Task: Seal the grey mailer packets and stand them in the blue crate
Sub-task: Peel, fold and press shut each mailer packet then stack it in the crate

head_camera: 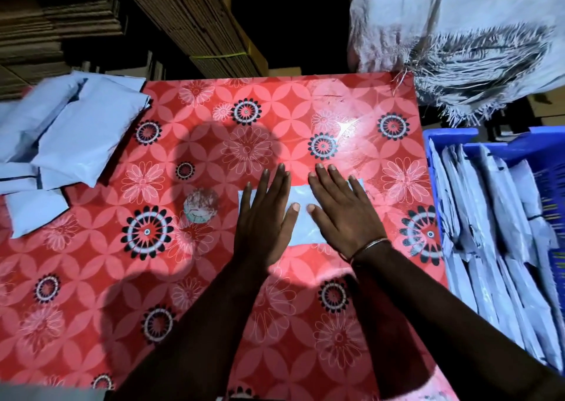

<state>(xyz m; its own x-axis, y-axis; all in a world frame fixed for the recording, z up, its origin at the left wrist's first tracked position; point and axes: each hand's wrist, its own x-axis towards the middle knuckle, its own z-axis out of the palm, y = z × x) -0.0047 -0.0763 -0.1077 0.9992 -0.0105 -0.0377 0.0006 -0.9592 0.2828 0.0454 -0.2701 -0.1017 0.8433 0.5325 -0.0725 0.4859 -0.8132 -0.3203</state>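
Grey mailer packet [298, 214] lies flat on the counter [214, 278], directly under both hands, long axis running left-right. Left hand [264, 217] and right hand [342, 214] both pressing flat, fingers straight, nothing gripped. Blue crate [452, 134] is off to the right, nearer the right hand, so that one likely does the lift. Unsealed pile [61, 137] far left.
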